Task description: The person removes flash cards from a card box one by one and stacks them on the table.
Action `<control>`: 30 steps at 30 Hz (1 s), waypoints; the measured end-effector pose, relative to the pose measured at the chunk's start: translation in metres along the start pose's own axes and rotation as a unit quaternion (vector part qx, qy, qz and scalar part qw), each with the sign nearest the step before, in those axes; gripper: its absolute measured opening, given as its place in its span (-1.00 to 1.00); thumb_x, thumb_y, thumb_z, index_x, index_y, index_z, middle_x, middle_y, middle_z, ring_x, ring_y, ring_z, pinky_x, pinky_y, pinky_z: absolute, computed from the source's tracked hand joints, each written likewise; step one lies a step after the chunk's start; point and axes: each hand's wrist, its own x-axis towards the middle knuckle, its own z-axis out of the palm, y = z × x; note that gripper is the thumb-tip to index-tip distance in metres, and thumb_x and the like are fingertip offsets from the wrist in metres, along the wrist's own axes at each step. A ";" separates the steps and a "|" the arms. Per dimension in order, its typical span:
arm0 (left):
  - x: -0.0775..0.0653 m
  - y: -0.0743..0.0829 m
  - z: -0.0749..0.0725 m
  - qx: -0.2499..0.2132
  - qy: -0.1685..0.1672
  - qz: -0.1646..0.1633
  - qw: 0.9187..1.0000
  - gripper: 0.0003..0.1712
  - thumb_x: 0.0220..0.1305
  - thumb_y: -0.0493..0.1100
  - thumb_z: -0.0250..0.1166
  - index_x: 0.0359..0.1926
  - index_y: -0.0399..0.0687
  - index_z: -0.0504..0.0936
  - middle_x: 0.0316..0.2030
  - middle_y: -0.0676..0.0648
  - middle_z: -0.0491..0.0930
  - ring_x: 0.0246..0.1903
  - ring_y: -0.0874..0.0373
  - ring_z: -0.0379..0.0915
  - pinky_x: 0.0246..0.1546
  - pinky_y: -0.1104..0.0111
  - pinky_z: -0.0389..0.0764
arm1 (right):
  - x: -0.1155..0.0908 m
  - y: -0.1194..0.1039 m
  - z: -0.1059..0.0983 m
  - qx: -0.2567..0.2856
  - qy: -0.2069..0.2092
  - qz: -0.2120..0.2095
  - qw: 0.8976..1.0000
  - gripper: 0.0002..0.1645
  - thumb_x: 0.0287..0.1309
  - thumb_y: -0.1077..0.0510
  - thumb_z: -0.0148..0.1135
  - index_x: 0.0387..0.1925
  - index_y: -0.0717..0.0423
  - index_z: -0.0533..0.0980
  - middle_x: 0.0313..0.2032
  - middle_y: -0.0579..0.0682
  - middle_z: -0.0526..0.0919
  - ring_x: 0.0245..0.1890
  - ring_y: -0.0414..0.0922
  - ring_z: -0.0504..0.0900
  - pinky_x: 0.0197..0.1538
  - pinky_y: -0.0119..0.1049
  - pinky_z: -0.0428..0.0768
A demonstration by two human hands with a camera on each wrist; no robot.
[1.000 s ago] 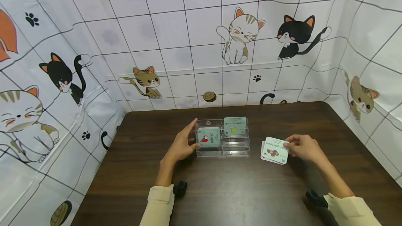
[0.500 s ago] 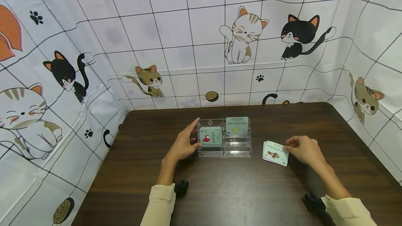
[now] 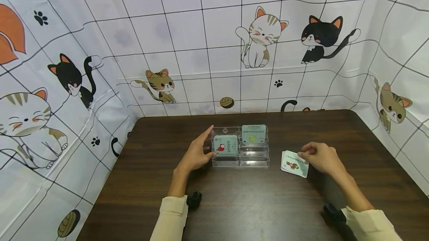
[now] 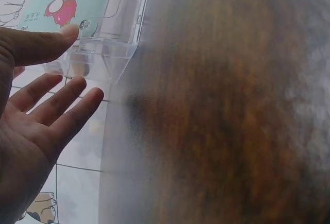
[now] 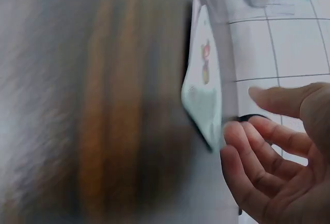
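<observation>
A clear tiered card holder stands near the far edge of the table. My left hand spans its left side, thumb tip touching the front corner and the other fingers spread loosely. On the left of the holder sits a pitaya card; a cantaloupe card leans in its back right slot. To the right, a mangosteen card lies on top of a small card pile. Close over its right edge is my right hand, fingers bent. In the right wrist view, thumb and fingers are apart with no card between them.
The dark wooden table runs back to a white curtain printed with cats and grid lines, which also hangs at both sides. A black wrist camera sits at the left cuff, another at the right.
The mangosteen card has tipped down flatter onto the pile. My right thumb and fingers have come off its edge. My left hand stays at the holder; the head view has shifted slightly.
</observation>
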 end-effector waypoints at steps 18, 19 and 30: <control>0.000 0.002 -0.001 -0.007 0.001 0.000 1.000 0.21 0.28 -0.46 0.48 0.75 0.22 0.03 0.63 -0.16 0.26 0.51 -0.20 0.40 0.35 -0.04 0.68 | 0.018 -0.039 -0.007 0.160 -0.066 -0.012 0.985 -0.38 0.49 -0.06 0.34 0.27 0.38 0.55 0.00 0.31 0.79 -0.21 0.01 0.86 -0.18 -0.22 0.87; 0.000 0.002 -0.001 -0.007 0.000 -0.003 1.000 0.22 0.28 -0.45 0.48 0.75 0.23 0.03 0.63 -0.15 0.26 0.52 -0.19 0.40 0.36 -0.03 0.68 | 0.020 -0.041 -0.008 0.166 -0.071 -0.011 0.984 -0.37 0.50 -0.07 0.33 0.28 0.38 0.54 0.02 0.32 0.78 -0.19 0.01 0.86 -0.16 -0.22 0.87; 0.000 0.002 -0.002 -0.001 -0.003 0.008 1.000 0.21 0.28 -0.44 0.49 0.75 0.19 0.02 0.62 -0.19 0.28 0.50 -0.20 0.41 0.33 -0.01 0.70 | 0.032 -0.066 -0.012 0.224 -0.104 -0.021 0.969 -0.30 0.54 -0.07 0.28 0.39 0.40 0.44 0.20 0.41 0.68 0.10 0.15 0.80 0.00 -0.17 0.87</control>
